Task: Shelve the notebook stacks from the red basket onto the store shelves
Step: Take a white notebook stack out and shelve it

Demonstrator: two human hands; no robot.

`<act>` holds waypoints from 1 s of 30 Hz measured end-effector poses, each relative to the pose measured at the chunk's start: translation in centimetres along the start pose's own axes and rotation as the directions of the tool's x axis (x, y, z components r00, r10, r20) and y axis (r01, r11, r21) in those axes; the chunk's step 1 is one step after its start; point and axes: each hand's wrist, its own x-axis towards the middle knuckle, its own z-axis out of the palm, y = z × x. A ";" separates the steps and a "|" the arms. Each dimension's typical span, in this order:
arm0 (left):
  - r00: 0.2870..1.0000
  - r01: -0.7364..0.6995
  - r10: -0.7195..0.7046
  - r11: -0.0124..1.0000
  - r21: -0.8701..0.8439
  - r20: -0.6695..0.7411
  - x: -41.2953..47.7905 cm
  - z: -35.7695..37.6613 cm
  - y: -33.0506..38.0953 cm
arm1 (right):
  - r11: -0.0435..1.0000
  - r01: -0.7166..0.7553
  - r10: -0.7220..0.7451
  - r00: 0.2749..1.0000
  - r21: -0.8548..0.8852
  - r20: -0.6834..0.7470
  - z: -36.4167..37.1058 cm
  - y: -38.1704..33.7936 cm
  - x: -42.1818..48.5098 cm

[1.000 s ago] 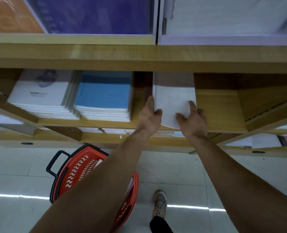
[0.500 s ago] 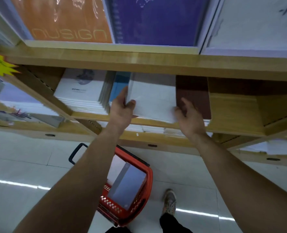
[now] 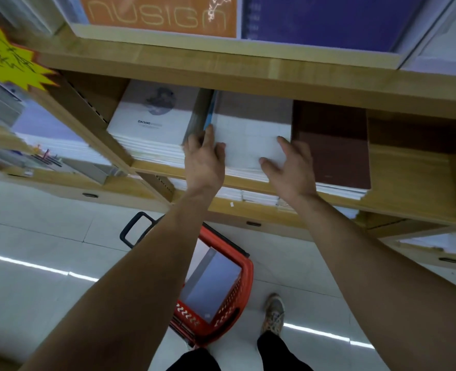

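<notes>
White notebook stack (image 3: 251,140): lies flat on the wooden shelf board (image 3: 408,180), its near edge at the board's front lip; taken as the landmark for every place below.
Left hand (image 3: 204,162): at the stack's near left corner; thumb lies on the top cover, fingers reach along the left side into the gap there, so the hand clasps that edge.
Right hand (image 3: 288,167): at the stack's near right corner; thumb and forefinger spread wide and laid flat on the top cover; I cannot tell where the other fingers lie.
Blue cover (image 3: 210,113): a thin sliver just left of the stack, touching its left side.
Pictured notebooks (image 3: 152,119): a white pile with a dark round print, left of the stack, beyond the blue sliver.
Brown notebooks (image 3: 331,145): a pile just right of the stack, side by side with it.
Red basket (image 3: 232,309): on the pale tiled floor well below the stack, between the two forearms; black handle (image 3: 135,228) towards the left.
Grey-blue notebook (image 3: 213,287): inside the basket, tilted against its wall.
Orange cover (image 3: 162,14): on the shelf above the stack, to the left, lettered "nusign".
Purple cover (image 3: 328,20): above the stack, to the right.
Yellow star tag (image 3: 7,62): far left of the stack, higher up.
Shoe (image 3: 275,314): on the floor below the stack, right of the basket.
</notes>
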 end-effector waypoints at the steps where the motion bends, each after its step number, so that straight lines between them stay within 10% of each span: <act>1: 1.000 -0.006 0.006 1.000 -0.011 -0.030 0.5 0.1 -0.2 | 1.000 0.008 -0.008 1.000 -0.023 0.014 0.1 -0.1 0.1; 26: 0.969 -0.031 0.032 0.999 -0.007 0.246 4.3 -1.3 -1.7 | 0.994 0.021 -0.007 0.992 -0.109 0.128 1.0 -1.4 1.5; 30: 0.993 -0.119 0.119 0.993 0.018 0.022 1.1 -2.7 0.2 | 0.995 0.031 -0.015 0.986 -0.093 0.167 -1.5 0.5 -0.3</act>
